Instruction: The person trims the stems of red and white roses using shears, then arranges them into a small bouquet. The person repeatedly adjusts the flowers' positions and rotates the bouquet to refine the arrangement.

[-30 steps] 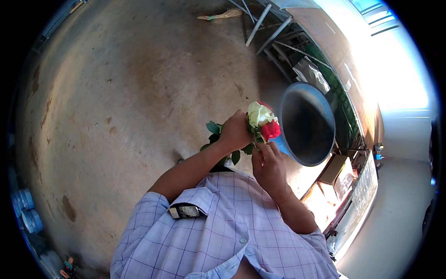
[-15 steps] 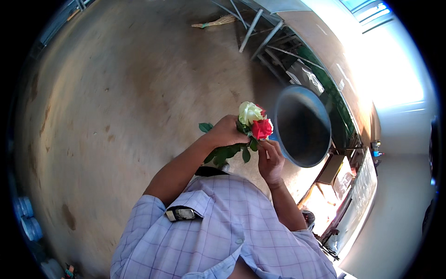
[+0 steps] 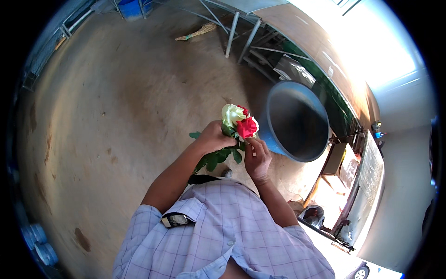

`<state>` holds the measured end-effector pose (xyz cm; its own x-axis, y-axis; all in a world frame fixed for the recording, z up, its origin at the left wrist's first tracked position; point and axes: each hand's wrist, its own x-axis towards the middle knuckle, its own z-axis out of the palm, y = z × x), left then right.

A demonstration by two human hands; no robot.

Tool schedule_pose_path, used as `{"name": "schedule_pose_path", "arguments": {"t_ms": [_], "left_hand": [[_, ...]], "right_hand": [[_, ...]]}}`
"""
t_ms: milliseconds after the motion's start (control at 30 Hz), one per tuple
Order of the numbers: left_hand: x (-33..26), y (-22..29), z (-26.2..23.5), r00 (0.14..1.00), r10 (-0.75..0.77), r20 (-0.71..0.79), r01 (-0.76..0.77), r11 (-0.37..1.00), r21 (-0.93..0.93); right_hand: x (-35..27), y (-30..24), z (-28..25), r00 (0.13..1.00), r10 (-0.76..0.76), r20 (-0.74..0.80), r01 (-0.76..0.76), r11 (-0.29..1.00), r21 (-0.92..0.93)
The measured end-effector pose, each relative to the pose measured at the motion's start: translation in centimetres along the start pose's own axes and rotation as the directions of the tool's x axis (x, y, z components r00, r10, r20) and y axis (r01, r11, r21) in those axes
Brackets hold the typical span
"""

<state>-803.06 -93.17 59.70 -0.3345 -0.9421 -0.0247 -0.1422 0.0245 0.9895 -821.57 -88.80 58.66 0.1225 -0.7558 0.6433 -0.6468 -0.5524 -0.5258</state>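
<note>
My left hand (image 3: 214, 136) is closed round the stems of a small bunch of roses, just below the blooms. A creamy white rose (image 3: 232, 114) and a red rose (image 3: 247, 127) face up, with more red and white petals showing behind them. Green leaves (image 3: 212, 161) hang below my left fist. My right hand (image 3: 258, 160) has its thumb and fingertips pinched together at the underside of the blooms, close below the red rose. What lies between those fingertips is too small to make out.
A large blue-grey tub (image 3: 297, 121) stands just right of the roses. Beyond it runs a long table (image 3: 320, 39) on metal legs. A straw broom (image 3: 200, 32) lies on the floor ahead, and a blue bucket (image 3: 133, 8) stands farther off. Boxes (image 3: 337, 160) sit at the right.
The whole view has shifted a little, so the roses and both hands appear farther left. Both hands keep nearly the same hold, and the blue bucket has come into view at the top.
</note>
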Motion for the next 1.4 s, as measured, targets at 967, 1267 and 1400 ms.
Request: {"name": "schedule_pose_path", "arguments": {"t_ms": [967,1267,1400], "left_hand": [[2.7,5.6,-0.1,0.975,0.168,-0.143,-0.162,0.986,0.048],[0.5,7.7,-3.7,0.99,-0.006,0.139,-0.085,0.77,0.632],[0.0,8.8,-4.2,0.994,-0.015,0.112,-0.07,0.693,0.718]], "right_hand": [[0.7,0.3,4.3,0.798,0.026,0.603,-0.5,0.588,0.636],[-0.8,0.6,4.1,0.601,0.22,0.768,-0.776,0.388,0.497],[-0.7,0.1,4.2,0.594,0.241,0.768,-0.781,0.401,0.478]]}}
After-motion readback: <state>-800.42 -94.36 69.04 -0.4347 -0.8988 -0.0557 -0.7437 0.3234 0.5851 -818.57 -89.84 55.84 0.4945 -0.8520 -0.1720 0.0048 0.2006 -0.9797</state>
